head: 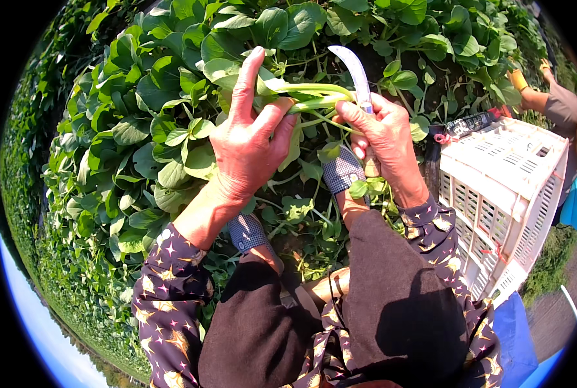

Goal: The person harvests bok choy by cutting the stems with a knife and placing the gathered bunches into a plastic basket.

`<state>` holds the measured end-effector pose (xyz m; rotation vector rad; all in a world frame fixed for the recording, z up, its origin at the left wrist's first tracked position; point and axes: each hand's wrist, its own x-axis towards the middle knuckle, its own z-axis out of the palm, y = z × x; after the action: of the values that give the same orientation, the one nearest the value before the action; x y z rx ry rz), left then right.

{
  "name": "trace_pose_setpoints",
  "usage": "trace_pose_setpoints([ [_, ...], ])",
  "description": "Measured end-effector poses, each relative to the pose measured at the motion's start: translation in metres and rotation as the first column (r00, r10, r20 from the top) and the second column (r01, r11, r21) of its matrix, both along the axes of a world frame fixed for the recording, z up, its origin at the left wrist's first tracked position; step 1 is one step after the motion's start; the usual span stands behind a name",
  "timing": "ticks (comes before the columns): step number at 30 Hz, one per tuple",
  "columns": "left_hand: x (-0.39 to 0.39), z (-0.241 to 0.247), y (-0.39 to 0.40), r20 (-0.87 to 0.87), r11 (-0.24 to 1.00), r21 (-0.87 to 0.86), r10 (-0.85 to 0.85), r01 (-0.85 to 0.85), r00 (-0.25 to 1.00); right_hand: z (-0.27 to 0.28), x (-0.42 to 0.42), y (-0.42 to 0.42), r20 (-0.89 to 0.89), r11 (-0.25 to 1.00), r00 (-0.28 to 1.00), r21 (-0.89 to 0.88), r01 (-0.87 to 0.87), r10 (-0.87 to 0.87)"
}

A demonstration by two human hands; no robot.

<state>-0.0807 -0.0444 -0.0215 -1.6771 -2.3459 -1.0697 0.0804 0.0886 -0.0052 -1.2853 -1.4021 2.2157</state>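
Observation:
My left hand (249,131) grips a cut leafy green by its pale stalks (317,99), with the index finger raised along the leaves. The leaves point left and are partly hidden behind the hand. At the stalk base, the thumb of my right hand (387,131) presses against the stems. That same hand holds a curved harvesting knife (355,70), its hooked blade upward and its wooden handle (372,164) showing below the fingers. Directly beneath are low green plants and my checked shoes (342,169).
A white slatted plastic crate (504,189) stands to my right, with a dark patterned roll (470,124) behind it. Dense leafy greens (147,126) spread ahead and left. Another person (560,106), partly seen, is beyond the crate. Blue sheeting (511,334) lies at lower right.

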Motion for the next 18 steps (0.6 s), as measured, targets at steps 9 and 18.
trace_pose_setpoints([
  [9, 0.018, 0.073, 0.012, 0.317, 0.922, -0.181, -0.275, 0.343, 0.908, 0.028, 0.054, 0.023, 0.156, 0.8, 0.936, 0.487, -0.351, 0.315],
  [18, 0.035, 0.031, 0.004, 0.945, 0.625, -0.221, -0.052, 0.749, 0.322, 0.009, 0.068, 0.007, 0.096, 0.849, 0.872, 0.196, -0.49, 0.481],
])
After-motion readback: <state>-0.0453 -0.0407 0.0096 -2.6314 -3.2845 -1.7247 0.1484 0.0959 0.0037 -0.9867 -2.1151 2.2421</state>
